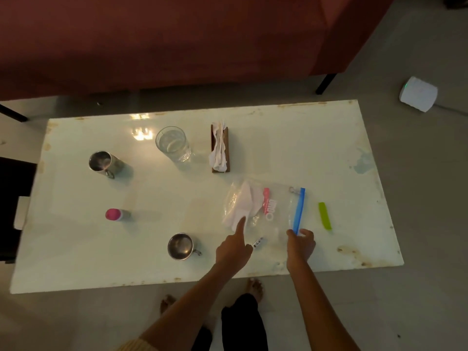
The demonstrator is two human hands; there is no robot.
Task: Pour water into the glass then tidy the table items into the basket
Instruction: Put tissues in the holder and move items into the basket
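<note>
A clear glass (173,144) holding water stands at the back of the white table (101,262). A clear zip bag (266,211) with a blue seal strip, white tissue and a pink item inside lies right of centre. My left hand (234,248) presses its straight index finger on the bag over the tissue. My right hand (301,245) pinches the near end of the blue strip. Two steel mugs (102,162) (181,246), a pink-capped bottle (115,214) and a green clip (325,215) stand apart on the table. No basket is in view.
A wooden napkin holder (219,148) with white napkins stands behind the bag. A red sofa (177,41) runs along the far side. A white cylindrical device (418,97) sits on the floor at the right. My feet are under the near table edge.
</note>
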